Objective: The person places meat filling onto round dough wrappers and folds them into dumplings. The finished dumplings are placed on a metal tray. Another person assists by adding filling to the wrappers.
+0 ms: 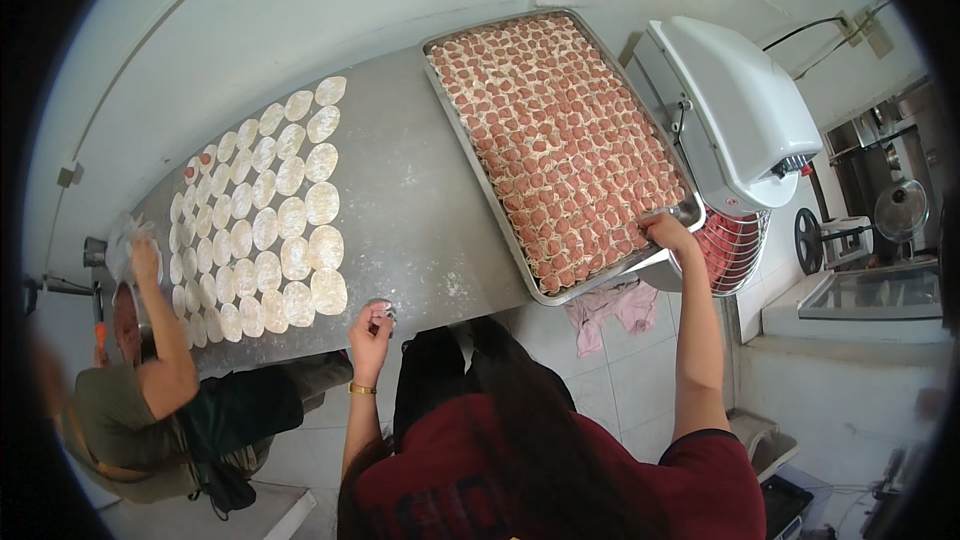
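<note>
My left hand (370, 332) is at the table's front edge, its fingers closed around a small shiny grey metal tool (384, 310), whose kind I cannot make out. My right hand (668, 231) reaches over the near right corner of a large metal tray (480, 175). Its fingers are bent together and point down at the end of the rows; what they hold, if anything, is hidden. Many small dumplings with pink meat showing on top (560, 140) fill the tray. Round floured dough wrappers (322, 203) lie in rows on the steel table (400, 175) to the left.
A co-worker's hand (146, 258) is beside a clear plastic bag (122, 245) at the table's left end, near a bowl of meat filling (127, 315). Two small meat lumps lie on the farthest wrappers. A white mixer (735, 110) stands right of the tray. A pink cloth (615, 312) hangs below.
</note>
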Demonstrator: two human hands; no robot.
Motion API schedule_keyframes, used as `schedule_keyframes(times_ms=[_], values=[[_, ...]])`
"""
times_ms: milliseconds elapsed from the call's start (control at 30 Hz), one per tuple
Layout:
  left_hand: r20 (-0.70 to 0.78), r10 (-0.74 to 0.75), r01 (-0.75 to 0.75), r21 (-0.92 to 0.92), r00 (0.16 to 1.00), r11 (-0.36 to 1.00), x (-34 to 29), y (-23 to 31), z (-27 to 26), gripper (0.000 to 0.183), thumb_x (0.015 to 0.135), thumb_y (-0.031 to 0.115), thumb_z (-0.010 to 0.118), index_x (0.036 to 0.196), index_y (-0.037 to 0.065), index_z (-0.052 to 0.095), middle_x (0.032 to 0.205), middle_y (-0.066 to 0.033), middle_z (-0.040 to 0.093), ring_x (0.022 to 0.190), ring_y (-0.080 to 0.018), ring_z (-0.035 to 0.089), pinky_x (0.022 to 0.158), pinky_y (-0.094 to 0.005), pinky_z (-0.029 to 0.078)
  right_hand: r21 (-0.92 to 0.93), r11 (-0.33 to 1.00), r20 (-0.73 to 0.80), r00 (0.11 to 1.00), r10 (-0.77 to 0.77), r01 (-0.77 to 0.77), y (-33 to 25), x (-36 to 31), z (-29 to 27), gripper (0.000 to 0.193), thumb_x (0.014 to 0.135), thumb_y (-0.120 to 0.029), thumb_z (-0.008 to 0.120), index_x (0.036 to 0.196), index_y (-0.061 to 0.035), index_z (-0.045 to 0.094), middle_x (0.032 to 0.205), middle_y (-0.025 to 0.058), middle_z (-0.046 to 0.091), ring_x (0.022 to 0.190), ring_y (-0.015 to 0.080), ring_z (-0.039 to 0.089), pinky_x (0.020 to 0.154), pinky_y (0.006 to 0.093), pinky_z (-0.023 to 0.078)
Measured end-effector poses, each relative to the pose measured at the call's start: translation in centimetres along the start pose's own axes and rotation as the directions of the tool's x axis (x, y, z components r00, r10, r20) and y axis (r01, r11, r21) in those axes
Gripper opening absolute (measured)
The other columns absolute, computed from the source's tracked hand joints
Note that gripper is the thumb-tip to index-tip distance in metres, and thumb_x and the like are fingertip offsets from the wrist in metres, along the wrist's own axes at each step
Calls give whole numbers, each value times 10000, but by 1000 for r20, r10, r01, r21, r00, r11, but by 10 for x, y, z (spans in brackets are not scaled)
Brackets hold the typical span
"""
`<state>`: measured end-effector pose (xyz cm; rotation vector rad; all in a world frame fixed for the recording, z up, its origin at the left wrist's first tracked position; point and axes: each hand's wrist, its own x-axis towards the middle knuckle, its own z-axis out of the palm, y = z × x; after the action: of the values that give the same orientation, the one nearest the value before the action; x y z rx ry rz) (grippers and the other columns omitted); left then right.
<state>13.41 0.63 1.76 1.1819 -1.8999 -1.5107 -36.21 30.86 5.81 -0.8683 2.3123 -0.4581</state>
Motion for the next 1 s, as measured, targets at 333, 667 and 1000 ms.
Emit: schedule_keyframes(times_ms=[333, 667, 1000], values=[[66, 90, -93, 48, 994, 994, -1, 8, -13, 230, 785, -9, 615, 1012, 21, 631, 841, -25, 647, 710, -71, 556, 653, -225, 469, -235, 965, -313, 949, 35, -113, -3, -1, -6, 285, 768, -172, 530, 978, -31, 661, 902, 242, 640, 861, 384, 624, 745, 464, 480], [-366, 176, -127, 154, 914, 980, 47, 53, -125, 218, 799, 72, 627, 1012, 27, 631, 853, -90, 667, 723, -151, 621, 645, -286, 501, -3, 814, -653, 615, -442, 581, -237, 43, 53, 330, 754, 61, 474, 1054, -11, 591, 1024, 174, 584, 992, 339, 556, 923, 392, 414], [-603, 255, 115, 506, 756, 855, 270, -1, -368, 194, 787, 151, 626, 909, 5, 662, 920, -207, 644, 827, -337, 631, 734, -389, 500, -148, 891, -536, 723, -437, 429, -390, 98, 254, 425, 758, 16, 519, 1183, 20, 520, 1275, 258, 432, 1183, 421, 422, 1018, 458, 332]])
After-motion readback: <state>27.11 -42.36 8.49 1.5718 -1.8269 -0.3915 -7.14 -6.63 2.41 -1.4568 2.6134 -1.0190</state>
